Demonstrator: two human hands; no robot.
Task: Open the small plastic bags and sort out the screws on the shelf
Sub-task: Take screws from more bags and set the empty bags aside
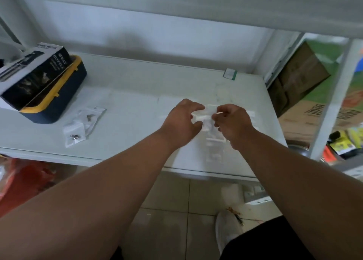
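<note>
My left hand (181, 120) and my right hand (230, 123) pinch one small clear plastic bag (204, 120) between their fingertips, above the white metal shelf (137, 102). Far left of my fingers lie two more clear bags with screws (82, 125).

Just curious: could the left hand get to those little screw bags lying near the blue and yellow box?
Probably yes: nothing lies between the left hand and the screw bags, but it now pinches a clear bag.

The shelf (137, 94) is plain white. The small bags (84, 125) are clear, holding silvery screws (74, 136). The case (57, 100) is navy with yellow trim; the spray-bottle box (33, 73) is black and white.
</note>
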